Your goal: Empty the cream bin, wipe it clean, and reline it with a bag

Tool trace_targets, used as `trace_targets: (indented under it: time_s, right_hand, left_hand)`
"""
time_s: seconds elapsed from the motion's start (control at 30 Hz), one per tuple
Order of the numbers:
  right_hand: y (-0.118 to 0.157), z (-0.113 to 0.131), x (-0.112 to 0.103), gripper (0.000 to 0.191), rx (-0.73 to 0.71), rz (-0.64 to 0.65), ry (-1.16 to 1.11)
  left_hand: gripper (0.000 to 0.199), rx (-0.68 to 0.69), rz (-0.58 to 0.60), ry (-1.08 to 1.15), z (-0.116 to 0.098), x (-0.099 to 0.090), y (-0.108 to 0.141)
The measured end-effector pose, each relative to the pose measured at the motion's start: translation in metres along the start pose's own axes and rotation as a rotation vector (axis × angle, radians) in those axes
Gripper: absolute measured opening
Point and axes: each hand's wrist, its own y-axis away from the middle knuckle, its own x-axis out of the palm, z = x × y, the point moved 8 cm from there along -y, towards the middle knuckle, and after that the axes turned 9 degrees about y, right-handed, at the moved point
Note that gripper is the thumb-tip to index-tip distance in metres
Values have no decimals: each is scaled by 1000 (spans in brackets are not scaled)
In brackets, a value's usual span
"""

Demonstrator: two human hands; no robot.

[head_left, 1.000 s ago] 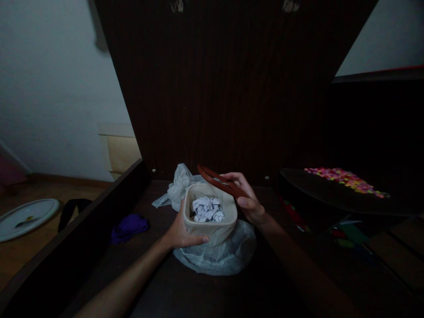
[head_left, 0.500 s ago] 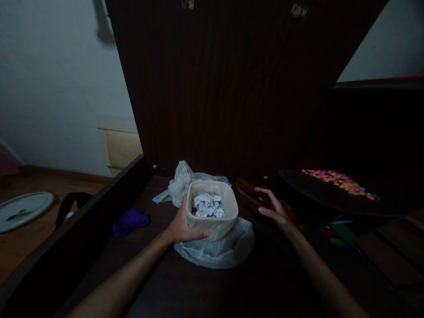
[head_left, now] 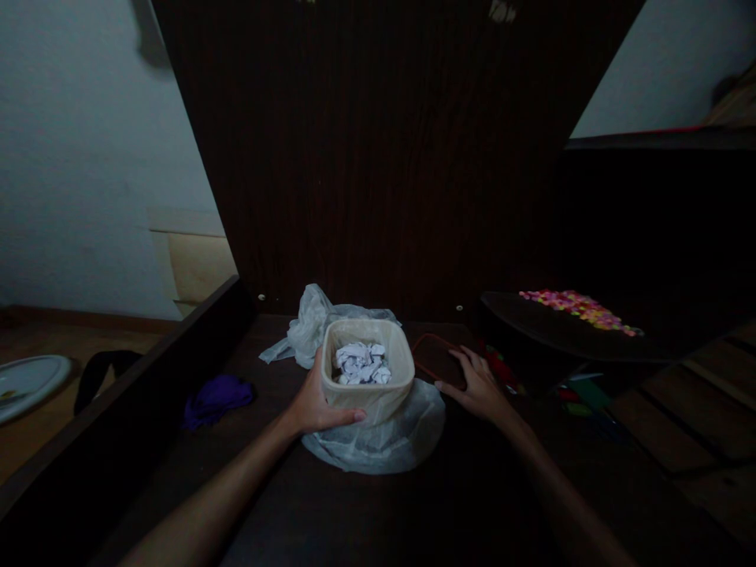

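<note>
My left hand (head_left: 322, 405) grips the left side of a small square off-white bin (head_left: 387, 400), thumb across its front wall. Crumpled white paper (head_left: 361, 365) lies inside. A translucent plastic bag (head_left: 375, 449) spreads around the bin's base and bunches up behind its left side. To the right, my right hand (head_left: 477, 384) has its fingers apart, beside a thin reddish-brown rounded frame (head_left: 434, 337) on the dark surface. The fingertips are close to that frame; whether they touch it I cannot tell.
A purple cloth (head_left: 218, 399) lies left of the bin, near the raised dark side board (head_left: 127, 409). A tall dark panel (head_left: 378, 157) rises behind. On the right, a dark shelf (head_left: 502, 315) carries colourful small pieces (head_left: 582, 309). A white oval object (head_left: 35, 382) rests on the floor.
My right hand has lowered and turned more palm-down, and the reddish-brown frame now lies flatter. The view has shifted slightly right. My left hand keeps its hold on the bin.
</note>
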Motion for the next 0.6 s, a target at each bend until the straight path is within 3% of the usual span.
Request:
trace_targets:
  time_s: [0.37,0.5,0.6]
  right_hand:
    - [-2,-8,20,76,52,-41,-96]
    - [-2,-1,13,72,43,-86,-103]
    - [-1,12,-3,61,-9,-185,-118]
  left_hand:
    - [122,-2,19,6,-3,4,-1]
    - [121,5,46,-25,-1,4,-1]
    - [121,2,63,-61,1,3,0]
